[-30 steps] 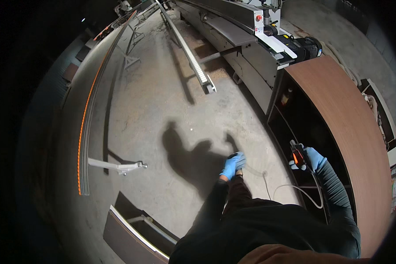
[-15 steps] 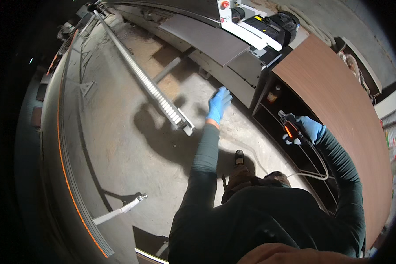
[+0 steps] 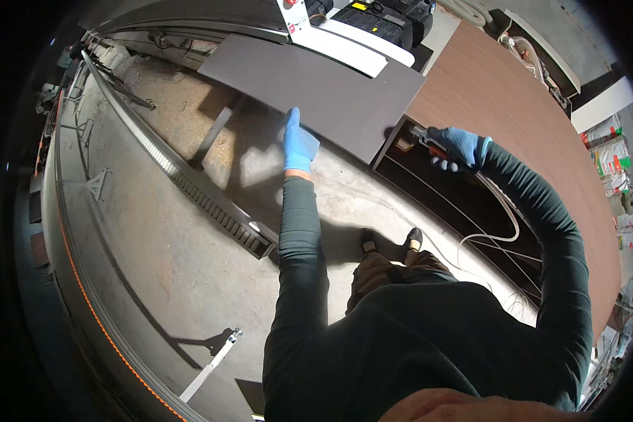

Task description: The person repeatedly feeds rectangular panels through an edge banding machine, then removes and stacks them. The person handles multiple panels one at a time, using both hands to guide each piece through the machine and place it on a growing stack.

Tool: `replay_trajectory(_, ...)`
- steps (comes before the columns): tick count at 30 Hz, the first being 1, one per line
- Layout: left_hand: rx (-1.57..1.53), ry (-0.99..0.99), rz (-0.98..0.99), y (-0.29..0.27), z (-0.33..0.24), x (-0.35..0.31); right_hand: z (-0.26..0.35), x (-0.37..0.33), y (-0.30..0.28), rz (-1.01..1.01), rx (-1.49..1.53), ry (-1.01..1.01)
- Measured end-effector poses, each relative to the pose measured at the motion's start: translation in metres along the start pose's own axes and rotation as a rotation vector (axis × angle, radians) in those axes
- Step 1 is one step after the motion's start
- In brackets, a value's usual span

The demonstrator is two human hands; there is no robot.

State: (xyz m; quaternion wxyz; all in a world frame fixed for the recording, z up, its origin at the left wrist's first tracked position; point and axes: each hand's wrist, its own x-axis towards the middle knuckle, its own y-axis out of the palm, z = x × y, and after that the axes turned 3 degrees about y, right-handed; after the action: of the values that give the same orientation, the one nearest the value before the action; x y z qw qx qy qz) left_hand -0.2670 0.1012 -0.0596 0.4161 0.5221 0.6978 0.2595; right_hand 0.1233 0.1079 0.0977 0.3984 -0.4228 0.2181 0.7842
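My left hand (image 3: 301, 149), in a blue glove, is at the near edge of a dark grey flat panel (image 3: 309, 84). One digit lies over the panel's edge and the other fingers seem tucked beneath it, mostly hidden. The panel lies beside the machine, its right corner over the end of the brown worktop. My right hand (image 3: 463, 146), also blue-gloved, is wrapped round an air blow gun (image 3: 436, 149) with a metal tip and reddish body. A pale hose (image 3: 508, 204) loops down from the gun, which is above the dark open shelf under the worktop.
The brown wood-grain worktop (image 3: 527, 141) curves along my right. Behind the panel stand a white machine arm (image 3: 344, 49) and a black motor (image 3: 387, 24). A long roller rail (image 3: 183, 179) runs across the concrete floor at left, with a white support leg (image 3: 214, 362) nearer me.
The grey panel has shifted right along the machine and toward me, and my left hand has reached its edge. The blow gun has moved up the worktop side. My view has shifted too.
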Motion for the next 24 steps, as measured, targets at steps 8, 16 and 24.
replay_trajectory(8,-0.013,0.042,0.203,0.018,0.011,-0.019,0.038,0.005,-0.032,-0.112,-0.731,-0.407)
replay_trajectory(16,-0.08,-0.082,0.228,0.026,0.02,-0.019,0.016,-0.033,0.01,-0.022,-0.081,0.216)
replay_trajectory(24,-0.194,-0.279,0.126,0.053,0.091,-0.051,0.01,-0.031,-0.026,-0.032,-0.239,0.041)
